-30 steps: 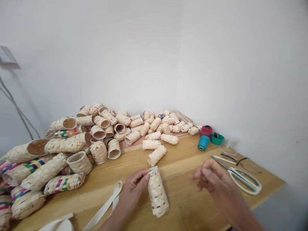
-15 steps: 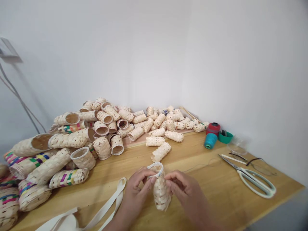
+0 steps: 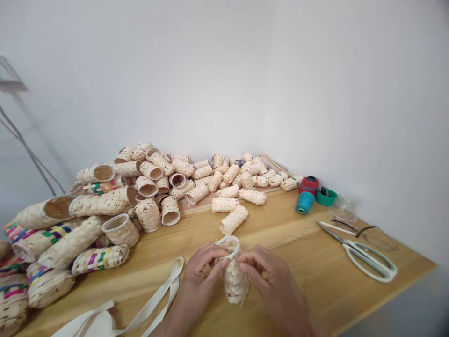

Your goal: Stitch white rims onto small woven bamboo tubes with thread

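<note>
Head view: we look down at our two hands near the front edge of the bench (image 3: 308, 299). Our left hand (image 3: 201, 276) and our right hand (image 3: 271, 281) hold a small woven tube (image 3: 235, 283) in a narrow grip, one on each side, with bent fingers pressing on it. Its white rim (image 3: 228, 242) is at the top. A big pile of woven tubes (image 3: 147, 187) lies toward the back left corner. A white strap (image 3: 157, 292) lies near our left hand. Scissors (image 3: 365, 258) and a teal spool (image 3: 304, 203) lie toward the right edge.
</note>
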Demonstrator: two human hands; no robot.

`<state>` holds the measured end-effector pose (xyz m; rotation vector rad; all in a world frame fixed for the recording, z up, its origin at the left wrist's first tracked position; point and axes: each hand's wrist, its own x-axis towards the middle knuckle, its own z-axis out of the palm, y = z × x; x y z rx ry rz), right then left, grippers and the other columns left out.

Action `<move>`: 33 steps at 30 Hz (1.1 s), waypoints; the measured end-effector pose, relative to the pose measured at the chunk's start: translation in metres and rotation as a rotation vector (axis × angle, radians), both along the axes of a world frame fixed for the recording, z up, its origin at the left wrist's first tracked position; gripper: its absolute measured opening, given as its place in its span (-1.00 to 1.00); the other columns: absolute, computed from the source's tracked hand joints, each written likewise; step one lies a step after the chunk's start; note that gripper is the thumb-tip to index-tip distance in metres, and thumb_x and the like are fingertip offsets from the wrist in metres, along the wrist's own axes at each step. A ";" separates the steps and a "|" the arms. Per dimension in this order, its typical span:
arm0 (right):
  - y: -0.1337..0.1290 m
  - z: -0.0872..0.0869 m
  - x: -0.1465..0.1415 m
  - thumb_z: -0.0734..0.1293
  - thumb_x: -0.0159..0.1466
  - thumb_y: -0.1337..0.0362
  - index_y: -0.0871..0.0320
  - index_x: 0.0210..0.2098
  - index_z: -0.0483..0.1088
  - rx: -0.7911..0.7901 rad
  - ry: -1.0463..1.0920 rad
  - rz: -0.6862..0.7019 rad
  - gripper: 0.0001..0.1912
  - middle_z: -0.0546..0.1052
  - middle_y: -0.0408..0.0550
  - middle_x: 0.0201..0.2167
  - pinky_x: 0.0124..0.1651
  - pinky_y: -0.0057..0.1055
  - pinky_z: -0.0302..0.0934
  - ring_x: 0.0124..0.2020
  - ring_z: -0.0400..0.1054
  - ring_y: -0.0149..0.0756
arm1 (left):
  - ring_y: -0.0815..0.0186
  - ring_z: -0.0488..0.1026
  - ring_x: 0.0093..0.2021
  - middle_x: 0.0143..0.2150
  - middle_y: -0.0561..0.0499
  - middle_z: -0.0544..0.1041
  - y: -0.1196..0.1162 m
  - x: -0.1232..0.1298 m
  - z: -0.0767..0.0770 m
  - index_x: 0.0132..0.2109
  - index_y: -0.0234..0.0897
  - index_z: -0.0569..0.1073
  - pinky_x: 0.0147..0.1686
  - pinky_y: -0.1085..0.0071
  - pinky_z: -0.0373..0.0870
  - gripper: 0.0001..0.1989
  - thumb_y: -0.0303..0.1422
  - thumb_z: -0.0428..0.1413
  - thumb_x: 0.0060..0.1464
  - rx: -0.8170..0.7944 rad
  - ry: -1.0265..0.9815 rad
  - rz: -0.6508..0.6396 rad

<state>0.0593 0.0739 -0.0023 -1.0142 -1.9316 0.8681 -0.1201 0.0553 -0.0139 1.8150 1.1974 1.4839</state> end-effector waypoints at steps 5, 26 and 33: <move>-0.001 -0.002 0.001 0.24 0.31 0.24 0.09 -0.33 0.47 -0.006 0.013 0.001 -0.83 0.49 -0.15 -0.40 -0.28 -0.42 0.17 -0.37 0.35 -0.30 | 0.30 0.38 -0.36 -0.38 0.02 0.52 0.000 0.000 0.003 -0.30 -0.22 0.55 -0.35 0.43 0.27 -0.87 -0.34 0.12 0.18 -0.007 0.005 -0.011; -0.013 -0.001 -0.003 0.19 0.24 0.27 0.11 -0.43 0.40 -0.032 -0.111 -0.134 -0.81 0.44 -0.17 -0.57 -0.44 -0.45 0.10 -0.52 0.30 -0.33 | 0.30 0.38 -0.44 -0.43 0.02 0.52 -0.004 0.004 0.005 -0.24 -0.23 0.48 -0.39 0.40 0.29 -0.87 -0.51 0.05 0.17 0.440 0.440 0.125; -0.013 -0.008 -0.005 0.18 0.22 0.28 0.11 -0.47 0.38 -0.011 -0.095 -0.186 -0.81 0.42 -0.17 -0.60 -0.47 -0.45 0.10 -0.55 0.28 -0.33 | 0.29 0.35 -0.45 -0.41 0.00 0.54 -0.006 0.005 0.001 -0.23 -0.24 0.49 -0.43 0.41 0.26 -0.83 -0.50 0.01 0.21 0.454 0.546 0.143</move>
